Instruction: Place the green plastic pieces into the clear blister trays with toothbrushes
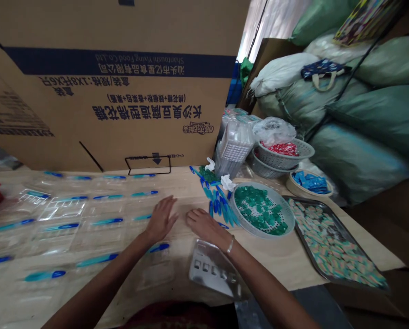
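Hands lay palm-down on a pale work table (279,267), the left hand (161,219) and the right hand (207,227) close together but not touching, their fingers spread and released, grasping nothing. Just beyond the right hand sat a loose heap of blue-and-teal plastic sticks (219,204), pressed against the rim of a perforated plastic basket (291,219) of green pieces. To the left, rows of clear plastic trays (62,208) covered the table, most carrying a single stick, with one more stick (159,247) lying just below the left hand. Slim, smooth sticks resting on slick plastic looked easy to disturb: a careless sweep of the left forearm (111,274) across the rows could knock them out of line, and a nudge against the heap could scatter it among the basket and trays. A steel plate with rectangular cut-outs (213,269), near the front of the table, lay close enough to the right forearm (259,278) to be caught. Sticks in the rows lay with their long axes running roughly left to right, blue ends toward the person's right; those in the heap fanned front to back at a slant, overlapping too much to trace each one.
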